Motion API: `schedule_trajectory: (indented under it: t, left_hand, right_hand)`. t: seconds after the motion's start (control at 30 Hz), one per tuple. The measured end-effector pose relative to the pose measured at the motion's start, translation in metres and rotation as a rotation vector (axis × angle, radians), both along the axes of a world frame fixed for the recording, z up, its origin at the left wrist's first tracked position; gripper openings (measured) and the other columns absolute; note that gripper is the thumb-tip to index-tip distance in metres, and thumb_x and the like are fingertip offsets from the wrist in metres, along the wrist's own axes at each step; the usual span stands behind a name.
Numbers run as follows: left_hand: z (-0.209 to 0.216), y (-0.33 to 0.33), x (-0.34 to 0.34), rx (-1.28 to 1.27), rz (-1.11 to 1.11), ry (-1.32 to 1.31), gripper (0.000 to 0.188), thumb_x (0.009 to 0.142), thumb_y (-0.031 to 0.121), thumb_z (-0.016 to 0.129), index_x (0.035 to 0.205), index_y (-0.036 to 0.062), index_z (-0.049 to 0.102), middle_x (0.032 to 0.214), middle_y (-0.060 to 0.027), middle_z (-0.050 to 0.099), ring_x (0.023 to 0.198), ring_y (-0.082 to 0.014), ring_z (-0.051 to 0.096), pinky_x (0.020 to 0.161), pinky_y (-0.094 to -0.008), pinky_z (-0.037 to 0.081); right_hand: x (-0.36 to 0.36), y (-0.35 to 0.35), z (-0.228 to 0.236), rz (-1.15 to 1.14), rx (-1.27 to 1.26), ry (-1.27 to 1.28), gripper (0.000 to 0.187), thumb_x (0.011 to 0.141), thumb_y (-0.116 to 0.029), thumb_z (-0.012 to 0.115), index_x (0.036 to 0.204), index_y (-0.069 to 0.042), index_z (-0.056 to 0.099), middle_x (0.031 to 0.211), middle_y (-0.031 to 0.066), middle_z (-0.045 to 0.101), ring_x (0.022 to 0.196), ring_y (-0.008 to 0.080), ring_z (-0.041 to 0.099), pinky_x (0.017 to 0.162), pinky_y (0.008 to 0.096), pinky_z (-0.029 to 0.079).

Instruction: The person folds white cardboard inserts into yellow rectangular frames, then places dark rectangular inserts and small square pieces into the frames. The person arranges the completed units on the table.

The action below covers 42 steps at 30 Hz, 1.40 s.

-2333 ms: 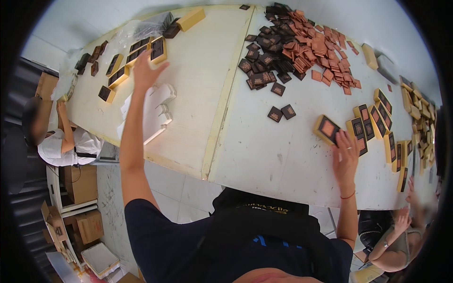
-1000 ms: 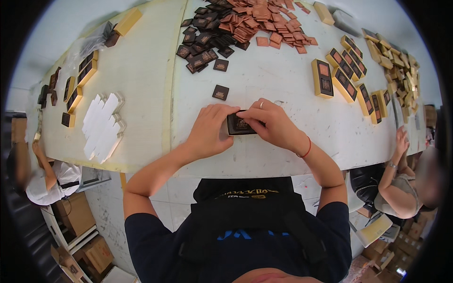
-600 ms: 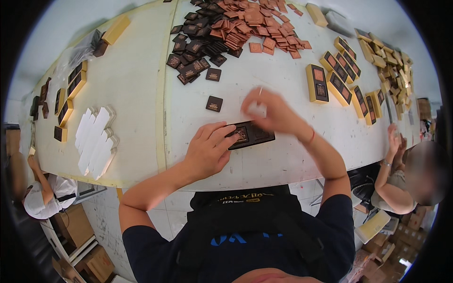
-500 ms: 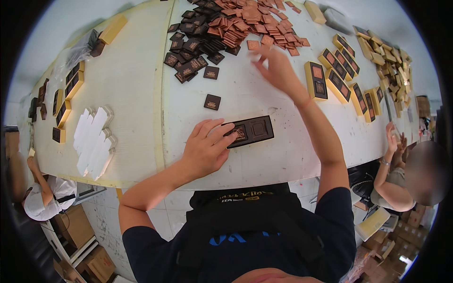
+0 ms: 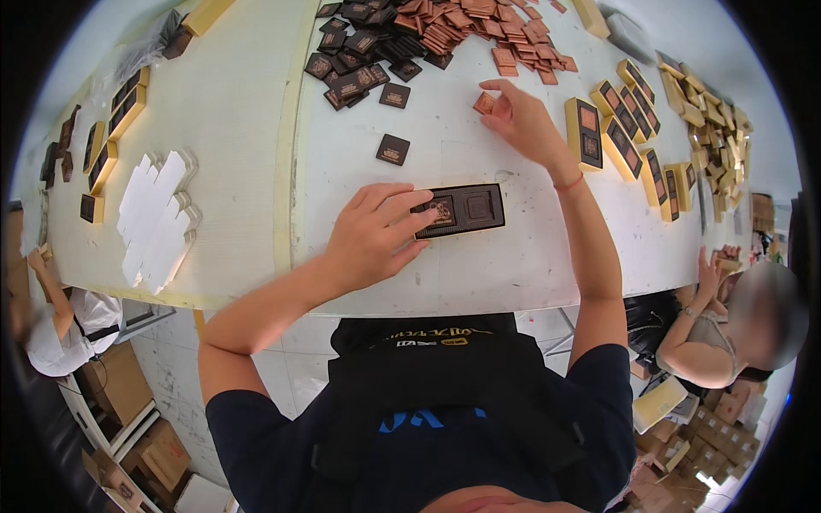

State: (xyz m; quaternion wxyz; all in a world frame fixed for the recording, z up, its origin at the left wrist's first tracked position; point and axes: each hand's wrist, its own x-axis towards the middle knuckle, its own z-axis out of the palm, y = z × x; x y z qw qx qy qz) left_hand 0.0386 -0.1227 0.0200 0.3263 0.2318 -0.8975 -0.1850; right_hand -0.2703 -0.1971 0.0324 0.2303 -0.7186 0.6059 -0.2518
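Observation:
A long narrow box [image 5: 491, 208] with a black insert of two square wells lies before me. Its left well holds a dark square sachet [image 5: 442, 211] with a bronze print; the right well shows a bare recess. My left hand [image 5: 369, 229] grips the box's left end, fingers over its top and thumb along the near side. My right hand [image 5: 528, 130] is raised beyond the box to the right, pinching a copper-coloured square sachet [image 5: 485, 103] between thumb and fingers. Two loose dark sachets [image 5: 392, 150] lie between the box and the dark pile [image 5: 355, 79].
A copper sachet pile [image 5: 505, 34] adjoins the dark one. Filled gold-edged boxes [image 5: 584, 134] stand at right, others [image 5: 103, 167] at left. White folded card pieces [image 5: 156, 218] lie left of my arm. Gold boxes [image 5: 718, 128] heap at far right. People work at both sides.
My right hand has drawn back from the copper pile toward me, now with a copper sachet in its fingers. My left hand stays on the box. The whole view has shifted slightly.

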Motion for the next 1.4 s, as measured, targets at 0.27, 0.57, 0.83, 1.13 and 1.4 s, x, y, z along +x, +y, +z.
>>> schedule_trajectory:
  t: [0.27, 0.57, 0.83, 1.13, 1.4]
  left_hand:
    - [0.003, -0.002, 0.0, 0.038, -0.014, -0.017, 0.046, 0.07, 0.013, 0.084, 0.113, 0.0122, 0.068, 0.127, -0.0053, 0.064, 0.116, -0.0305, 0.059, 0.095, -0.0418, 0.05]
    - [0.005, -0.002, -0.002, 0.025, -0.018, -0.007, 0.044, 0.073, 0.014, 0.083, 0.113, 0.0116, 0.068, 0.126, -0.0048, 0.062, 0.116, -0.0292, 0.058, 0.095, -0.0417, 0.05]
    - [0.004, -0.002, 0.001, 0.061, -0.023, 0.003, 0.048, 0.071, 0.011, 0.084, 0.115, 0.0122, 0.068, 0.128, -0.0062, 0.063, 0.116, -0.0313, 0.059, 0.094, -0.0412, 0.051]
    - [0.004, 0.0, -0.001, 0.067, -0.029, 0.002, 0.047, 0.068, 0.01, 0.084, 0.112, 0.011, 0.068, 0.128, -0.0063, 0.063, 0.115, -0.0314, 0.059, 0.092, -0.0409, 0.053]
    - [-0.002, 0.001, 0.0, 0.057, -0.027, 0.026, 0.049, 0.067, 0.011, 0.083, 0.114, 0.0119, 0.068, 0.127, -0.0066, 0.063, 0.113, -0.0317, 0.06, 0.093, -0.0421, 0.053]
  right_hand:
    - [-0.028, 0.015, 0.019, 0.158, 0.03, 0.033, 0.044, 0.086, -0.009, 0.074, 0.129, -0.015, 0.069, 0.115, 0.0062, 0.061, 0.093, 0.015, 0.059, 0.075, 0.0263, 0.05]
    - [-0.035, 0.02, 0.019, 0.237, 0.079, 0.167, 0.054, 0.083, -0.004, 0.073, 0.135, -0.011, 0.063, 0.113, 0.0066, 0.064, 0.096, 0.0184, 0.059, 0.076, 0.031, 0.052]
    - [0.024, 0.086, 0.024, 0.063, 0.167, -0.706, 0.03, 0.089, -0.003, 0.074, 0.118, -0.005, 0.068, 0.095, 0.005, 0.069, 0.08, 0.0097, 0.061, 0.071, 0.0255, 0.05]
    - [0.041, 0.123, -0.004, 0.028, -0.273, -0.024, 0.025, 0.075, -0.014, 0.086, 0.098, -0.01, 0.076, 0.13, 0.0091, 0.058, 0.121, 0.0282, 0.048, 0.099, 0.0398, 0.042]
    - [0.047, 0.134, -0.009, 0.17, -0.547, 0.268, 0.04, 0.072, -0.012, 0.086, 0.11, -0.006, 0.074, 0.127, 0.0093, 0.062, 0.115, 0.03, 0.057, 0.093, 0.0426, 0.049]
